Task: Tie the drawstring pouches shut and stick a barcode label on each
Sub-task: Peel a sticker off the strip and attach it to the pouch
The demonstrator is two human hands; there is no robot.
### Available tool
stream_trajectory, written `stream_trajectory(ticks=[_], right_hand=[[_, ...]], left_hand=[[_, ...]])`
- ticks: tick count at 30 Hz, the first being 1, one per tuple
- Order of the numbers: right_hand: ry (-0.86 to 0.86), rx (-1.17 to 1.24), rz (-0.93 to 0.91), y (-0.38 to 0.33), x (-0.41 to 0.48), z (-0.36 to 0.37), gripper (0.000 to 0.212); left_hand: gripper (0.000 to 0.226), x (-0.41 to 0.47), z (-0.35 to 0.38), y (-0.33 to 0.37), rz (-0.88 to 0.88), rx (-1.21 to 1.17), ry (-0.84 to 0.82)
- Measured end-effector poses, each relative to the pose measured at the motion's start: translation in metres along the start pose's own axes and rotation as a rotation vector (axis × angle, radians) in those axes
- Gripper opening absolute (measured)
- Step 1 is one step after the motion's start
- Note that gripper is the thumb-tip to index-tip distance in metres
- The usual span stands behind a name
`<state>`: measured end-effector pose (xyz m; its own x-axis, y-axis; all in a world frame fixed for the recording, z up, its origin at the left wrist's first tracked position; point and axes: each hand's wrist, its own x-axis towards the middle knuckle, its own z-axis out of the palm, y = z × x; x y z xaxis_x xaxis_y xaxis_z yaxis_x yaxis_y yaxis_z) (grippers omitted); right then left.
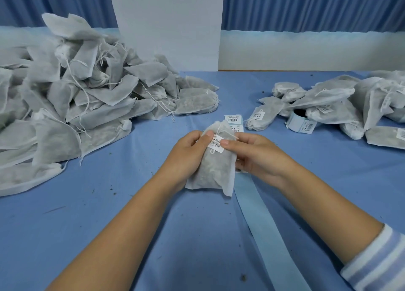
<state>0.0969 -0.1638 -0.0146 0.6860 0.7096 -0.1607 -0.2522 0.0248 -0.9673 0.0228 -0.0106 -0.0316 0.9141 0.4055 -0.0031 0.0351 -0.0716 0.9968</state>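
Observation:
A filled white drawstring pouch (213, 170) is held upright just above the blue table, in the middle of the view. My left hand (188, 152) grips its left side, thumb on the front near the top. My right hand (252, 152) holds its right side, and that thumb presses on a white barcode label (217, 145) stuck on the pouch's upper front. Thin white drawstring ends loop over the label.
A big heap of unlabelled pouches (72, 98) fills the left. Labelled pouches (350, 108) lie at the right around a label roll (299, 118). A strip of labels (234, 118) lies behind the held pouch; empty blue backing tape (263, 229) trails toward me.

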Motion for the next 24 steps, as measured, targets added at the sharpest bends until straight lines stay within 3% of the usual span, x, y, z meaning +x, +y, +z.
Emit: stream_trajectory(ticks=[11,17,20,24], right_hand=[[0.088,-0.108,-0.089,0.007,0.003,0.008,0.028],[0.162,-0.245,-0.109,0.006,0.002,0.012,0.043],[0.053,-0.32,-0.147,0.006,-0.002,0.013,0.04],[-0.044,-0.392,-0.228,0.008,-0.004,0.016,0.017]], left_hand=[[0.034,0.001,0.007,-0.005,0.035,0.138,0.148],[0.045,0.002,0.006,-0.004,-0.049,0.053,0.262],[0.049,0.007,0.003,-0.004,-0.108,0.002,0.371],[0.056,0.011,-0.002,-0.008,-0.14,-0.015,0.399]])
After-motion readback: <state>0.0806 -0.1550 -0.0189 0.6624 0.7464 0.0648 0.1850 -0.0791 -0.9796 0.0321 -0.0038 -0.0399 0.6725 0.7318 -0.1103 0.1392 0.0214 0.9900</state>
